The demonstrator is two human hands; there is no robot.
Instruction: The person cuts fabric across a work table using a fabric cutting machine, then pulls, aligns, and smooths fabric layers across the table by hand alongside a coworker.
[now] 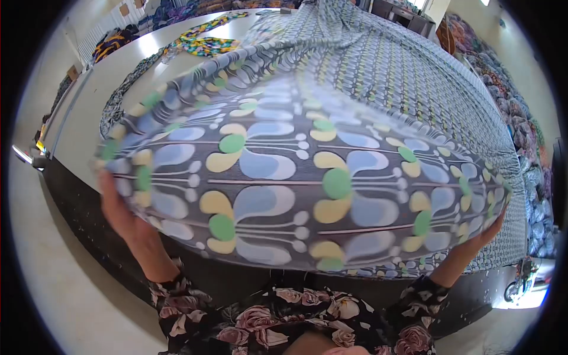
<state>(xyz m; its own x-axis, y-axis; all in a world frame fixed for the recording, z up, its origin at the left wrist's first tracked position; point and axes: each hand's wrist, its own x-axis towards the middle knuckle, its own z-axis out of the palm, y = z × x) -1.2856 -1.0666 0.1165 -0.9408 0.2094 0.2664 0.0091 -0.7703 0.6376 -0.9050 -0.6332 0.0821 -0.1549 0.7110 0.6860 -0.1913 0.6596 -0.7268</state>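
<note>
A wide piece of grey fabric (307, 183) printed with blue, yellow and green flower shapes is stretched between my two hands. It billows upward in the middle, and its far part is blurred by motion. My left hand (120, 210) grips the fabric at its left edge, fingers partly hidden by the cloth. At the right edge my right hand (494, 228) holds the same cloth, its fingers mostly covered. Beyond my hands, the fabric runs back over the table in a long spread with folds along its left side.
The pale table (83, 124) has a dark front side. A yellow, green and black patterned cloth (207, 44) lies farther back on it, beside a twisted black-and-white strip (121, 89). Piled bundles (503, 89) line the right wall. More fabric stacks (177, 13) stand at the back.
</note>
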